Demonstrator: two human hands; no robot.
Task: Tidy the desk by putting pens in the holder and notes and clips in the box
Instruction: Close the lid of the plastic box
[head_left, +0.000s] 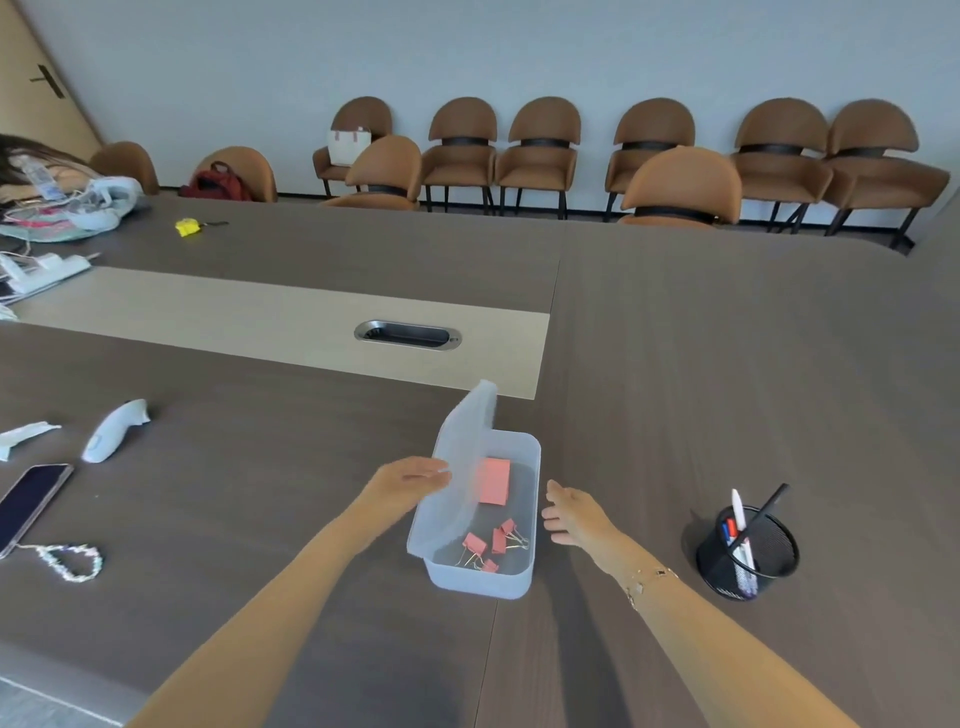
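A translucent plastic box (524, 566) stands on the dark table in front of me. Inside lie a pink pad of notes (493, 480) and several pink binder clips (491, 543). Its hinged lid (460, 457) is tilted up over the left side. My left hand (408, 480) touches the lid's outer face, fingers against it. My right hand (569, 512) hovers just right of the box, fingers apart and holding nothing. A black mesh pen holder (748, 564) sits to the right with several pens (740, 525) standing in it.
At the left lie a phone (28, 504) with a beaded strap (72, 561), a white handheld device (114, 431) and crumpled paper (23, 436). A metal cable port (408, 335) sits in the table's pale strip. Brown chairs (680, 187) line the far wall.
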